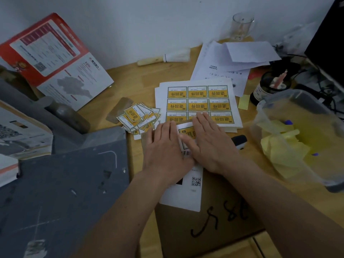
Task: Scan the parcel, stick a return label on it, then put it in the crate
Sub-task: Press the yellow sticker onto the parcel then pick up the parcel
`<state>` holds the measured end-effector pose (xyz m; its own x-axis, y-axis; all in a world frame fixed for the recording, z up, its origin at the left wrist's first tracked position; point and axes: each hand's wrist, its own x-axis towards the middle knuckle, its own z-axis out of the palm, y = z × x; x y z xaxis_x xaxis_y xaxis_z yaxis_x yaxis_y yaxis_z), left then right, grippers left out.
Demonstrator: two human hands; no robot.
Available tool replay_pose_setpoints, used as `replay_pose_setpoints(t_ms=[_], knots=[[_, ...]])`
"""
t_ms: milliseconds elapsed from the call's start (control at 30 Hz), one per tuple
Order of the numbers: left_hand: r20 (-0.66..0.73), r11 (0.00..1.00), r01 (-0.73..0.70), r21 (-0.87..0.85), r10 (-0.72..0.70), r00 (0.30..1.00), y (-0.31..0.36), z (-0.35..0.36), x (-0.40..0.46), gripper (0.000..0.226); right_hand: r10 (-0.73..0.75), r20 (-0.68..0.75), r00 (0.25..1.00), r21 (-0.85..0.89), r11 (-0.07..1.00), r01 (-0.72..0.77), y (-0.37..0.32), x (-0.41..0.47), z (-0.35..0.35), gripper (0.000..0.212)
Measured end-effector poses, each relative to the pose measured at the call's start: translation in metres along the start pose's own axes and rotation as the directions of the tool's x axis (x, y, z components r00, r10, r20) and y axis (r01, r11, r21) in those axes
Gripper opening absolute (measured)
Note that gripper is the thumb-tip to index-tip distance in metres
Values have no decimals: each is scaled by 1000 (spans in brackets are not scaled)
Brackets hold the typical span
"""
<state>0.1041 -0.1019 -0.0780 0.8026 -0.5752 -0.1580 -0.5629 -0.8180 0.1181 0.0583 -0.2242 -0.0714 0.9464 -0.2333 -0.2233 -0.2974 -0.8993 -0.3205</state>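
A brown cardboard parcel (214, 218) lies on the wooden desk in front of me, with black handwriting and a white shipping label (186, 194) on top. A yellow return label (187, 134) sits on the parcel's far end. My left hand (163, 151) lies flat with straight fingers on the parcel just left of the label. My right hand (210, 144) presses flat on the label's right part, its thumb across the label. A black handheld scanner (239, 141) lies right of my right hand, partly hidden.
A sheet of yellow return labels (198, 98) lies beyond the hands, with a pile of cut labels (139, 119) to its left. A clear plastic bin (297, 135) holding yellow papers stands at right. Grey crate (65, 183) at left, books and papers behind.
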Motion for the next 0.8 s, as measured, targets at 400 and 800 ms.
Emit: replay_pose_setpoints(t_ms=[400,800], knots=[[-27,1000,-12,5,12,1000,4,8,-8,69,51,-102,993,242,970,-25,20,11,11,49],[20,999,10,37,-10,1000,22,3,-47,57,-20,-239,971,-45,999,9,24,-53,14,56]])
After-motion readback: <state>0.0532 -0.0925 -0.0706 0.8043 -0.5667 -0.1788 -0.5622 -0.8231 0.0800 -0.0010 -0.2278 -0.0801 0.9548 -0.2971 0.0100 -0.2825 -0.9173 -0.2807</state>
